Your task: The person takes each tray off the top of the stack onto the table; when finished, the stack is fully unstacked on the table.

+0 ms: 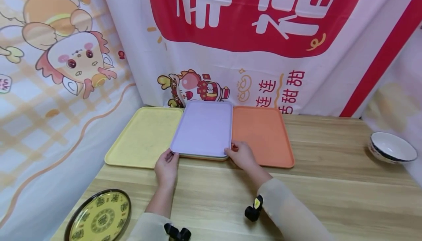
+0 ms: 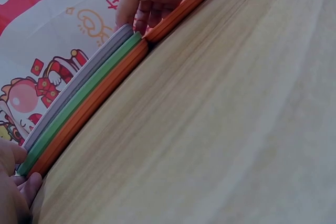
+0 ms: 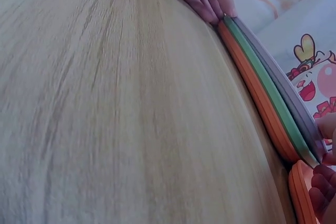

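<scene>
A lavender tray lies on top of a stack, with a green tray and an orange tray layered below it. My left hand pinches the lavender tray at its front left corner, the fingers low along the stacked edges. At the front right corner my right hand pinches the same tray, thumb on the rim and fingers curled beneath. Left of the stack lies a yellow tray. Another orange tray lies flat on the right, partly behind my right hand.
A yellow patterned plate with a dark rim lies at the front left of the wooden table. Far right stands a white bowl. A printed cloth hangs directly behind the trays, and another covers the left side.
</scene>
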### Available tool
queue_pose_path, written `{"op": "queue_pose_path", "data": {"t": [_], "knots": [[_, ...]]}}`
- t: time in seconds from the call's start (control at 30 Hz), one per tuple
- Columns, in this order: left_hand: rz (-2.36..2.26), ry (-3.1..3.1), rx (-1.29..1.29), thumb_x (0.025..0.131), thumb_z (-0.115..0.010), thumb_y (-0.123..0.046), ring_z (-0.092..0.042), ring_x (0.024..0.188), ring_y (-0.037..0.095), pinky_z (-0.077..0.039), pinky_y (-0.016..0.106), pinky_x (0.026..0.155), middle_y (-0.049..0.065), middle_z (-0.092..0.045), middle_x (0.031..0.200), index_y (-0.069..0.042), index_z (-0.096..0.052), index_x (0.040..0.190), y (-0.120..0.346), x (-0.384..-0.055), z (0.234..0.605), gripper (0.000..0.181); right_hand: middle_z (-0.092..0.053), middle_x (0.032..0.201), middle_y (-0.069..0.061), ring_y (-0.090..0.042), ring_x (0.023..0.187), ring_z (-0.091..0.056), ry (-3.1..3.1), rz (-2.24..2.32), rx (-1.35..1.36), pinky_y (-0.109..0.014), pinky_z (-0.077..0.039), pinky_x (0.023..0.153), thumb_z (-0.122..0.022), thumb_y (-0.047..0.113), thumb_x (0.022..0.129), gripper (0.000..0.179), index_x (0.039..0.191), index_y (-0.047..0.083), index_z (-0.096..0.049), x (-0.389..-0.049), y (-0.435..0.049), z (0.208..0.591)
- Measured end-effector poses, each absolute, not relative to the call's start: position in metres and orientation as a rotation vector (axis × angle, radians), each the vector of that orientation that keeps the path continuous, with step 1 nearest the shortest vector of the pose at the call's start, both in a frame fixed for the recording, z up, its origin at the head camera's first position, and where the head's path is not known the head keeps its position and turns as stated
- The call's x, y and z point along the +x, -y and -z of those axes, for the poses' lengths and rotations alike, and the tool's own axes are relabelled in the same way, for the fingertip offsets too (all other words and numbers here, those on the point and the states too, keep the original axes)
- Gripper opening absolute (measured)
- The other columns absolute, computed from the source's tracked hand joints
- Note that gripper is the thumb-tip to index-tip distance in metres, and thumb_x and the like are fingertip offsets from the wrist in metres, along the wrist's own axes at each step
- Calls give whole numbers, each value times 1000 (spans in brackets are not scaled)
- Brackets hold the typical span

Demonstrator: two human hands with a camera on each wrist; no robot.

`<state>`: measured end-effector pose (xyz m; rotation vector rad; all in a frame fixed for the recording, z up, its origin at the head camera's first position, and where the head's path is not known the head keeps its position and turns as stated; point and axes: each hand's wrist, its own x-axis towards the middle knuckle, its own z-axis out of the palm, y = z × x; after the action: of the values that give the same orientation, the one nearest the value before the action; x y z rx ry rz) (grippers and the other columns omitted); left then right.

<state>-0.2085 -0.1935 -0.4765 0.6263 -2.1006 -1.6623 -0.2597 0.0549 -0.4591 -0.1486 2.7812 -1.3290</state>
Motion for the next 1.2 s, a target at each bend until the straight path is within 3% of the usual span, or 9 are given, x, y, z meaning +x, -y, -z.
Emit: {"op": "queue_pose_path", "data": {"t": [0.2,0.43,0.7,0.93,1.2], "knots": [[1666,2082,623,93,-64,-8,-61,118,41,-52,43,103,32,-60,127,8,-55,131,194,-208,478,42,-67,107,-13,-20,94,-62,-2692,1531,-70,-34,-57,86,-65,21,92,53,138,-1,-53,-258,-49,453],[1706,2068,626,94,-64,-10,-61,119,40,-53,42,103,30,-60,128,7,-55,132,192,-207,477,43,-64,110,-26,-11,69,-64,-2359,1931,-38,-26,-63,67,-55,2,94,59,148,-7,-33,-258,-42,450],[1720,2069,619,93,-65,-9,-61,119,41,-53,40,102,31,-60,128,7,-54,133,190,-209,478,44,-54,114,-24,-15,84,-60,-1975,2201,29,-27,-64,73,-50,-6,95,67,155,2,-20,-262,-41,452],[1672,2139,633,92,-63,-7,-61,120,40,-53,41,102,30,-59,129,7,-53,135,192,-210,480,46,-50,125,-24,-16,82,-62,-1916,2219,55,-26,-63,71,-49,-3,97,67,157,12,-21,-260,-51,444],[1659,2173,638,94,-61,-7,-59,121,40,-52,43,103,31,-57,131,8,-50,136,195,-210,480,46,-47,135,-26,-12,93,-61,-1969,2227,-40,-23,-61,79,-47,-1,99,64,156,12,-24,-252,-88,420]]}}
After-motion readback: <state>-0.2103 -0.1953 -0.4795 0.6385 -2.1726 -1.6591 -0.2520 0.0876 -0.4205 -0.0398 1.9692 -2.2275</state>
